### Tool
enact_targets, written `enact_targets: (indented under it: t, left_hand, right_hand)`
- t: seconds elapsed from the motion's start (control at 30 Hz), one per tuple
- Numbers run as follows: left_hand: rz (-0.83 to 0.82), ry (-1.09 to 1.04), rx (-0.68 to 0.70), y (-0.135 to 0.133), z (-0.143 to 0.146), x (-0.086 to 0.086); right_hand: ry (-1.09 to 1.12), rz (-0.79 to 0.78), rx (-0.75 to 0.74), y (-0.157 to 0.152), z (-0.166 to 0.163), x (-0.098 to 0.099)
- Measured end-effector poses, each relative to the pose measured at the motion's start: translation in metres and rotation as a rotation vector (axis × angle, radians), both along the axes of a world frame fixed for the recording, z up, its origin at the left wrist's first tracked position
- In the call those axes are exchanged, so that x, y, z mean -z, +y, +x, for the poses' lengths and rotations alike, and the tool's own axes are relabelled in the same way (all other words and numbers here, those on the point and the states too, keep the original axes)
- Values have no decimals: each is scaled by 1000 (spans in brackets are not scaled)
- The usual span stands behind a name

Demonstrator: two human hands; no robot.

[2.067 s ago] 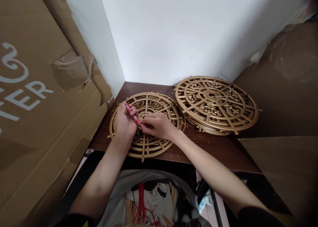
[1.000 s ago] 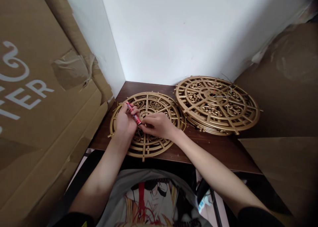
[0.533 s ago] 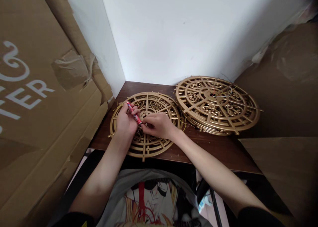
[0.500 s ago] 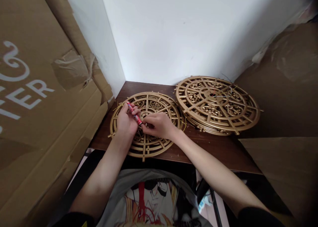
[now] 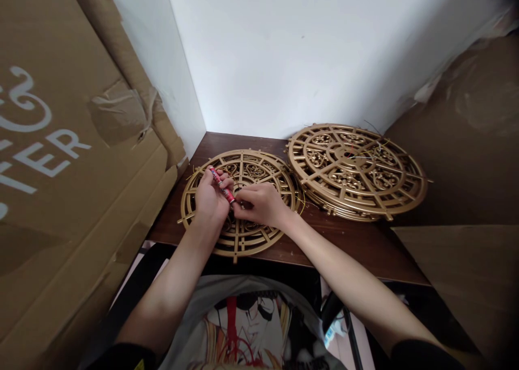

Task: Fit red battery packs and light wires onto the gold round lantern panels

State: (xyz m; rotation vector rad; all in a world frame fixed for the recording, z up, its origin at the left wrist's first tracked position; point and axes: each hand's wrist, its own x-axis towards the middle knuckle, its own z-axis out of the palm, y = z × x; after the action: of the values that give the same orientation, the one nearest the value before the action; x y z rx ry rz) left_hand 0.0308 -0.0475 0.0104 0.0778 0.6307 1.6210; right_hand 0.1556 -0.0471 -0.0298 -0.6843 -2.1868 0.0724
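My left hand (image 5: 211,200) is curled around red batteries (image 5: 217,176) with white lettering, which lie end to end in a slanting row across the palm and fingers. Pinched together at the lower end of that row are the fingertips of my right hand (image 5: 261,203); what they hold is too small to make out. Both hands are above a round gold openwork panel (image 5: 235,246) with spokes, rings and scrolls, lying flat on a dark brown table. Thin yellow wires (image 5: 302,201) stick out from its edge.
A stack of similar gold round panels (image 5: 399,197) stands to the right, with loose wires (image 5: 360,155) on top. Large cardboard boxes (image 5: 133,192) rise at the left, and more cardboard (image 5: 454,170) is at the right. A white wall (image 5: 292,62) closes off the back.
The hands and batteries appear slightly farther right in the picture, along with a small shift of the whole view. The grip of both hands looks the same.
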Motion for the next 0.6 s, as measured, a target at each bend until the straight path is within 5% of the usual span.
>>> enact_targets:
  t: [0.6]
  left_hand:
    - [0, -40, 14, 3, -9, 2]
  right_hand:
    - [-92, -37, -30, 1, 1, -2]
